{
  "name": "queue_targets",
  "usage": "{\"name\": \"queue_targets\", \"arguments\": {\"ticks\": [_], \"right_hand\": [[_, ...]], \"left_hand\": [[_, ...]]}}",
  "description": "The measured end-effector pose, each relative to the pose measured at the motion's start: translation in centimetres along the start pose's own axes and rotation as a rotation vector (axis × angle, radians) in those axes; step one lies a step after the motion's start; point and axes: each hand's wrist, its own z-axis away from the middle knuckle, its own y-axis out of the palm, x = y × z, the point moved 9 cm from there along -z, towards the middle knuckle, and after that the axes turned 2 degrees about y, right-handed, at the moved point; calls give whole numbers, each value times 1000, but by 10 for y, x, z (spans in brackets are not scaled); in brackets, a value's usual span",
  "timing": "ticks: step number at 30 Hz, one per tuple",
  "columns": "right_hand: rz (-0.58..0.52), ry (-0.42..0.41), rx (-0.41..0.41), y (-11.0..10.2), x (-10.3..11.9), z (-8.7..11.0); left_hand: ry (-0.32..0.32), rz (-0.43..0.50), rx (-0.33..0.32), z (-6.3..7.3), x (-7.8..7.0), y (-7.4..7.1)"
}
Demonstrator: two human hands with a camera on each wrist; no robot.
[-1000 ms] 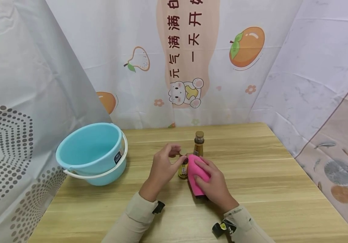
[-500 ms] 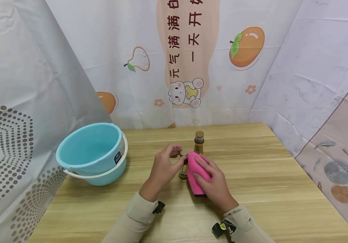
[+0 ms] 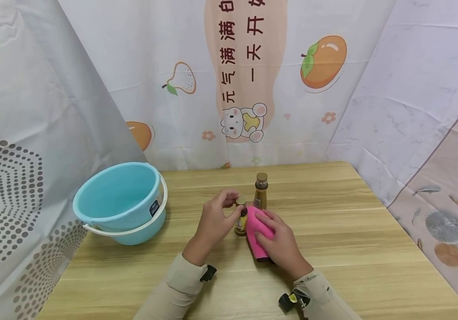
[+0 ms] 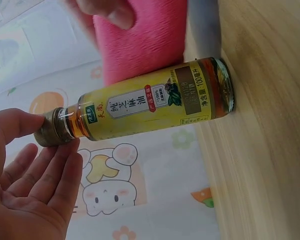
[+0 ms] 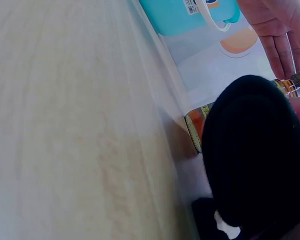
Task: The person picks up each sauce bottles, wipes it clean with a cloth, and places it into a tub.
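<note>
Bottle point(image 4: 145, 100) stood on the tabletop point(image 3: 353, 222), its cap point(image 4: 50, 132) pinched by the left hand point(image 3: 214, 218). At its right side, the pink pad point(image 3: 255, 229), gripped by the right hand point(image 3: 279, 242), sat lower than half a second before: apparently mid-rub, though contact was partly hidden.

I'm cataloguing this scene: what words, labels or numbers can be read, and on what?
"纯芝麻油": front bottle.
"净含量:100毫升": same bottle, lower.
"元气满满的": curtain, last character clipped.
"一天开": curtain, next character clipped.
Too small or blurred to trust: front bottle's other print, text on the rear bottle and bucket.
</note>
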Motion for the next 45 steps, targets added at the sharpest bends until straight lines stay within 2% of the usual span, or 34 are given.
{"name": "queue_targets", "arguments": {"ticks": [5,10,16,20,26,37,45], "right_hand": [[68,55,42,4,-6,0],[83,101,75,8,-10,1],[92,95,74,9,-11,1],[102,87,68,8,-10,0],[91,44,36,4,-3,1],[-32,-131,-60,-6,12,2],[-70,-147,-70,-9,15,2]], "left_hand": [[-4,-6,13,-1,3,0],[4,-39,-1,-1,3,-2],[25,-107,-69,0,0,-6],[19,-99,-69,0,0,-6],[6,-98,-67,0,2,-5],[26,-65,-49,0,0,-4],[55,-43,-44,0,-2,-3]]}}
